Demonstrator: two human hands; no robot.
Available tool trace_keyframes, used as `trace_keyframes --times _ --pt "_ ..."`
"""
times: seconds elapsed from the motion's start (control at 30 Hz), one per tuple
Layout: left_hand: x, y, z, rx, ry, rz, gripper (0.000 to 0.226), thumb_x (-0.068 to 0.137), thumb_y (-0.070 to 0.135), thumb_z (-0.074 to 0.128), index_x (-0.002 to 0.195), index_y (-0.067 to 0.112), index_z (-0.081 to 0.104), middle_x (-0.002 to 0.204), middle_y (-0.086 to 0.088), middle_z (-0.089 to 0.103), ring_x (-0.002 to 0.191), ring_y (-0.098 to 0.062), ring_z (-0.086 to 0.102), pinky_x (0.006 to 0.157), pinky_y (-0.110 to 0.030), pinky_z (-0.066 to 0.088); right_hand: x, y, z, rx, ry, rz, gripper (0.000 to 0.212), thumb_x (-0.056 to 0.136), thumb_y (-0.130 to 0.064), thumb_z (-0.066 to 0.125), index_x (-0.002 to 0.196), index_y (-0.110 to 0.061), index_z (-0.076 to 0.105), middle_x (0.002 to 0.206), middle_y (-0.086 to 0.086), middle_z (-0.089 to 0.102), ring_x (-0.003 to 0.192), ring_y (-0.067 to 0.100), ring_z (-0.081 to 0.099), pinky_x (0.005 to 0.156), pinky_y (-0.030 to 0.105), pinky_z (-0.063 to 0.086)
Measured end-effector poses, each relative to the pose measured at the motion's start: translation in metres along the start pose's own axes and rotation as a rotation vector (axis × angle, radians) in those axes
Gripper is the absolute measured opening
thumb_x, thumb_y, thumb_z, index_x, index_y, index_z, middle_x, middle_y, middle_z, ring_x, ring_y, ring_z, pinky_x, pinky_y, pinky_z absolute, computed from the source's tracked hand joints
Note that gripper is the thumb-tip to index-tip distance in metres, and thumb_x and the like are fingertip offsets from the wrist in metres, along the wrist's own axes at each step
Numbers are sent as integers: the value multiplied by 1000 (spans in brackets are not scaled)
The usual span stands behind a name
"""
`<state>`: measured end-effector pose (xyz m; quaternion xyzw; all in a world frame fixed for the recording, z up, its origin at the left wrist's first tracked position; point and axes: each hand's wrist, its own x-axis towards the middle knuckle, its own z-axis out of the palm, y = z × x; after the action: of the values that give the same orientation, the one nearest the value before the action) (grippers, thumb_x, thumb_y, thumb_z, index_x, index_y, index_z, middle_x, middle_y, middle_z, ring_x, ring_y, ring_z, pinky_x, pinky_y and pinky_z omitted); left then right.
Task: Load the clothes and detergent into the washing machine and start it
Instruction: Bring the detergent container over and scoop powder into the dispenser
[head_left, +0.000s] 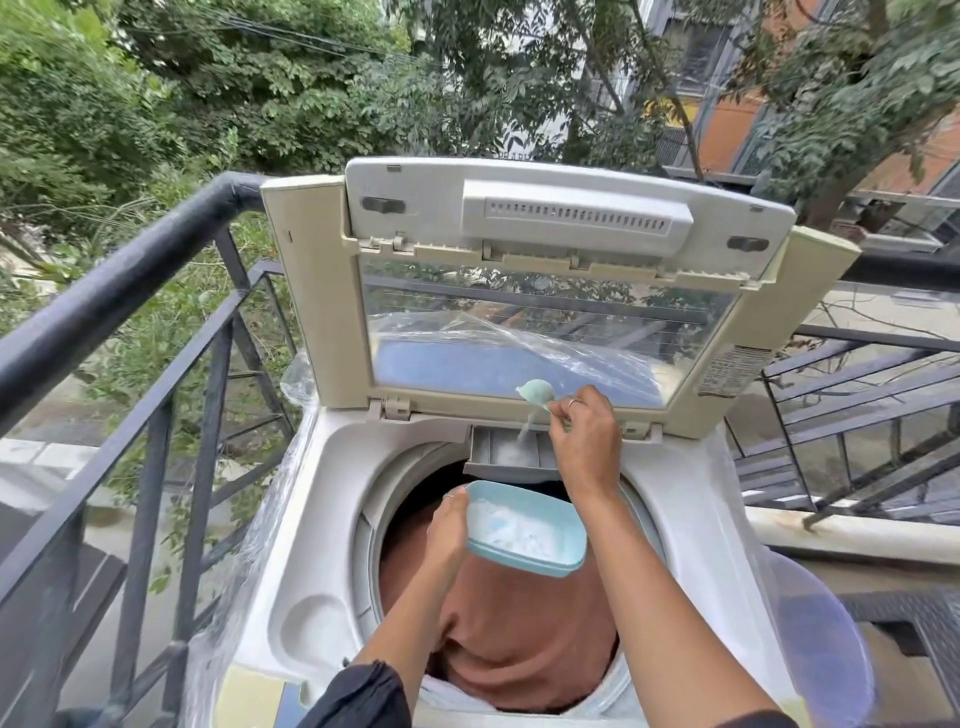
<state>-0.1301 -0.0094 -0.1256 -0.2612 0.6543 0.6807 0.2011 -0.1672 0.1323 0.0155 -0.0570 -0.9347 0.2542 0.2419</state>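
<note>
A top-loading washing machine (322, 519) stands with its lid (545, 291) raised. Brown clothes (524, 629) fill the drum. At the back rim a small grey detergent drawer (498, 452) is pulled out, with white powder in it. My right hand (587, 436) grips a pale green scoop (537, 391), tipped over the drawer, and powder streams down from it. My left hand (448, 530) holds a light blue tub of white detergent powder (524, 527) above the drum, just in front of the drawer.
A dark metal railing (119, 291) runs close along the left side of the machine, with trees beyond. More railing and metal stairs (852, 415) lie to the right. Clear plastic wrap (270, 519) covers the machine's sides.
</note>
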Motion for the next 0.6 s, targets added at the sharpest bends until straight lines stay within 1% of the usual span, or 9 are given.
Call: trace_keyframes --times 0.1,0.2,0.23,0.3,0.37,0.43,0.5,0.6 --pt "-5 5 0 2 -6 19 30 82 49 38 93 41 65 114 -1 67 108 -25 61 101 -51 45 1 1 0 -4 17 -37 6 70 4 74 75 3 71 76 10 62 72 27 61 60 28 51" --pt "-5 7 0 19 -9 25 37 83 47 37 106 34 64 115 -3 67 108 -26 62 101 -49 45 -1 5 2 1 10 -49 6 68 6 74 72 3 70 75 12 63 70 29 62 61 29 52" --pt "-6 8 1 19 -13 29 38 85 45 37 108 31 64 116 -4 67 108 -26 62 101 -48 46 -2 6 3 22 2 -27 6 68 6 73 73 2 71 76 13 63 70 30 62 62 30 52" --pt "-8 9 2 -8 -24 45 32 92 35 36 109 29 63 119 -6 66 111 -27 61 100 -47 45 -1 7 2 83 -37 107 9 72 2 70 80 0 73 82 13 67 73 30 64 67 29 49" --pt "-11 13 3 -56 -19 42 29 97 27 34 109 28 60 117 -8 65 109 -29 61 97 -46 47 0 9 -1 164 -108 262 11 74 -5 70 84 -4 75 84 11 72 74 25 66 72 29 49" --pt "-11 14 4 -105 -15 34 28 99 23 32 109 25 58 108 -6 65 101 -27 61 87 -41 50 -2 10 -5 221 -202 341 11 71 -8 73 81 -6 76 79 10 74 70 17 65 72 28 49" --pt "-14 16 5 -152 -7 39 28 100 24 31 110 23 57 103 -4 63 96 -24 60 79 -36 49 -8 9 -10 223 -296 336 10 69 -8 73 78 -7 76 76 9 74 67 13 60 67 24 45" --pt "-15 16 7 -173 6 50 29 100 25 30 115 22 55 105 -3 62 95 -22 59 77 -34 49 -22 7 -12 142 -473 252 11 68 -7 70 77 -8 76 77 6 74 67 10 59 59 18 40"
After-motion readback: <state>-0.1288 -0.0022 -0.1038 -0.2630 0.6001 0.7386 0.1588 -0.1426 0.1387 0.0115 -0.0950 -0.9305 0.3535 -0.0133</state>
